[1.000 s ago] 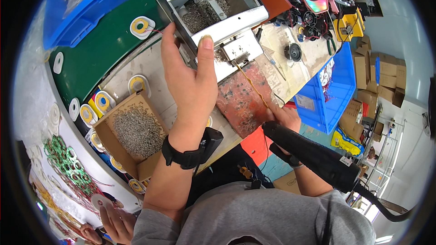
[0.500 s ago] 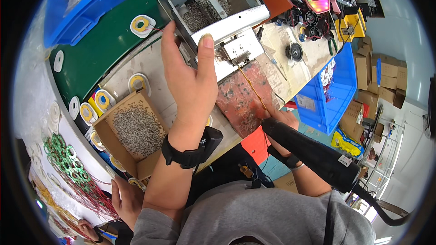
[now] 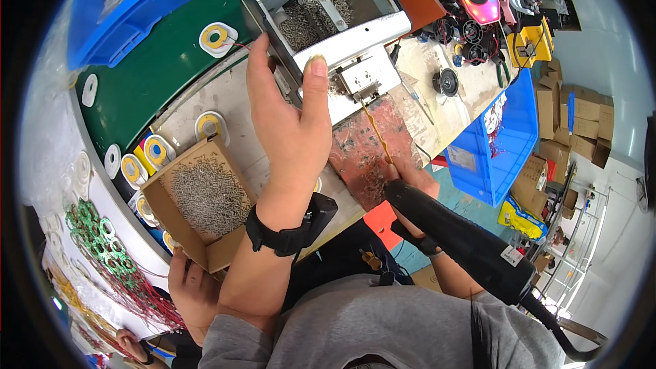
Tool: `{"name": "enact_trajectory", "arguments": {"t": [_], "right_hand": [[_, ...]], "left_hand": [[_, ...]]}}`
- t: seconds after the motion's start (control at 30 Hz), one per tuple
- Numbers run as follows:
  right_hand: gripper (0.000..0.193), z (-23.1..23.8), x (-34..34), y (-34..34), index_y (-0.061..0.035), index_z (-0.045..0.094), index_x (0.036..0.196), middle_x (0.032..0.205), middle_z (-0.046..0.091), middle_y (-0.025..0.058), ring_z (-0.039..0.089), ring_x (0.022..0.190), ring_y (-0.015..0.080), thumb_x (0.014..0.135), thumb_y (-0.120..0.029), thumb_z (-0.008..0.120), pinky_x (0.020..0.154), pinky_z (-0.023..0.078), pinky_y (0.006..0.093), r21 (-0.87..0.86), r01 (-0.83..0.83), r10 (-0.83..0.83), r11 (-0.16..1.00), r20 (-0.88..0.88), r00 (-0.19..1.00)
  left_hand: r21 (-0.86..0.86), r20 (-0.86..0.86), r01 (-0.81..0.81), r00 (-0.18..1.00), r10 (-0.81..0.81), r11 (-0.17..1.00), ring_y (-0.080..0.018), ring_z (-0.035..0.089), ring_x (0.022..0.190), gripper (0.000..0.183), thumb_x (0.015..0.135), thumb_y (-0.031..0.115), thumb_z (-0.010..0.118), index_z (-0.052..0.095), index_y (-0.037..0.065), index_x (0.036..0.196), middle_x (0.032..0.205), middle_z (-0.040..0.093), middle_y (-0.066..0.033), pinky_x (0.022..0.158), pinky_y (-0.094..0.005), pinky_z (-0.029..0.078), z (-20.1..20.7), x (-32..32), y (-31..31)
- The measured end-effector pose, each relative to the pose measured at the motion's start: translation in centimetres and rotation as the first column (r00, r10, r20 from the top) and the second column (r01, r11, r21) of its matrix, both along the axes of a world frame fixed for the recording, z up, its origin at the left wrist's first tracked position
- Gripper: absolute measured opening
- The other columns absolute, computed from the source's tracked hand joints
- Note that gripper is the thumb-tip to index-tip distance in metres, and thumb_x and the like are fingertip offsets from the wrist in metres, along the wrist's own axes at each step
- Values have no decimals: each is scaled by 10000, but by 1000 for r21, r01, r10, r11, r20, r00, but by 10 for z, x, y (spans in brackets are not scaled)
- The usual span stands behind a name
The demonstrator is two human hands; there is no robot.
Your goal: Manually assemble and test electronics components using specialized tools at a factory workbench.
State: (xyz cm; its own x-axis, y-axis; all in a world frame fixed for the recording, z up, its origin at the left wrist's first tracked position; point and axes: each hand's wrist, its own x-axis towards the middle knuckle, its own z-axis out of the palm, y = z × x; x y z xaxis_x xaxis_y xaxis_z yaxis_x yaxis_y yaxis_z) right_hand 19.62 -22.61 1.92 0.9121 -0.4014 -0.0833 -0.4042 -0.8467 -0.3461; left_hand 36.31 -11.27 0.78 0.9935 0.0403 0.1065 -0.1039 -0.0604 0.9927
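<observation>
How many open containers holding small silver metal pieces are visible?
2: the grey-and-white machine's open tray, beside the left hand, and the brown cardboard box, left of that forearm. Others may be hidden.

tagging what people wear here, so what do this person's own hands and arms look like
Both the left hand and right hand are bare, without gloves. The left wrist wears a black strap carrying a boxy black device. Another black strap, partly hidden, circles the right wrist. Grey fabric sleeves leave both forearms uncovered.
</observation>
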Motion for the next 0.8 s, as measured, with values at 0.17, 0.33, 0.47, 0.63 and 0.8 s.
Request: {"name": "enact_trajectory", "arguments": {"t": [0.17,0.33,0.47,0.63,0.8], "right_hand": [[158,-1,1,4,-60,612,933,648,553,162,534,565,295,838,-171,551,541,418,350,123,139,-130,983,-78,988],[125,-5,1,-1,-70,620,908,625,545,148,520,546,295,822,-135,557,522,402,370,20,-8,7,1000,39,999],[111,-12,-2,-5,-82,629,887,579,533,115,493,511,289,790,-97,576,500,384,380,-85,-61,70,995,97,993],[96,-13,1,-7,-90,637,816,586,543,58,514,494,240,721,-100,642,484,389,344,-93,-35,49,995,151,987],[103,-14,-3,-6,-73,635,813,575,540,72,506,479,249,713,-93,646,482,389,349,-12,2,0,1000,152,988]], "left_hand": [[14,-6,15,1000,-14,1000,-263,507,1017,564,816,255,610,368,-47,1226,1116,501,-188,876,-341,391,2,1,-1],[-37,-26,12,1000,-13,999,-257,513,1002,553,812,247,616,379,-45,1217,1102,506,-183,867,-337,396,5,1,0],[-9,1,9,1000,-9,1000,-257,517,989,550,811,246,616,382,-43,1216,1100,505,-181,862,-339,399,1,1,0],[10,12,15,1000,-15,1000,-256,517,994,542,809,237,616,386,-43,1213,1107,502,-184,863,-340,400,2,2,0],[-33,-7,7,1000,-7,999,-244,535,975,538,805,230,624,395,-38,1211,1074,537,-175,853,-328,408,5,1,1]]}}
